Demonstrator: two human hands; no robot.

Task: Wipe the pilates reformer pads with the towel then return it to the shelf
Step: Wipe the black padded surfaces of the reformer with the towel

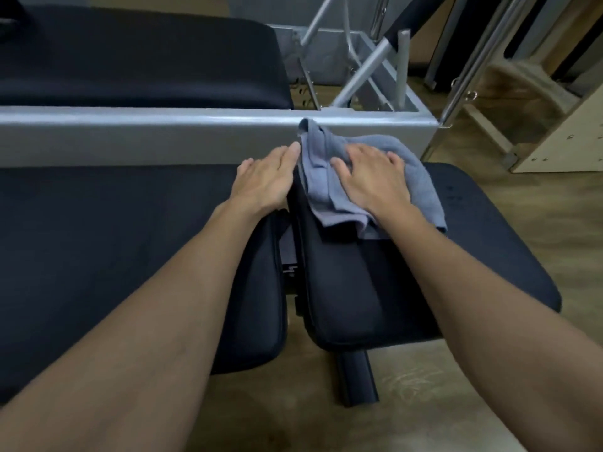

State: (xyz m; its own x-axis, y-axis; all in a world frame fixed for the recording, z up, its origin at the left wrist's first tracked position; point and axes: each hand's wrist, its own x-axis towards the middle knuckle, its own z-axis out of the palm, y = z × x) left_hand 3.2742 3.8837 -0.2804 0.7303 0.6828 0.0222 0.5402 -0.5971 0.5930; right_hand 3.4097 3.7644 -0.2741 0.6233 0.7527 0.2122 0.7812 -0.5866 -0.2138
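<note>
Right now the right hand [375, 177] lies flat and open on the grey towel [329, 187], pressing it onto the black pad [352, 288] at its far edge against the grey frame [130, 135], likely for wiping pressure. Open too, the left hand [267, 177] steadies beside it, gripping nothing.

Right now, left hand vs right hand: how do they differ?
The right hand lies flat on top of the grey towel, pressing it onto the black pad; the left hand rests beside the towel, with only its fingertips at the towel's edge. The right hand's fingers are spread; the left hand's are close together. Both are palm down, open, and grip nothing.
</note>
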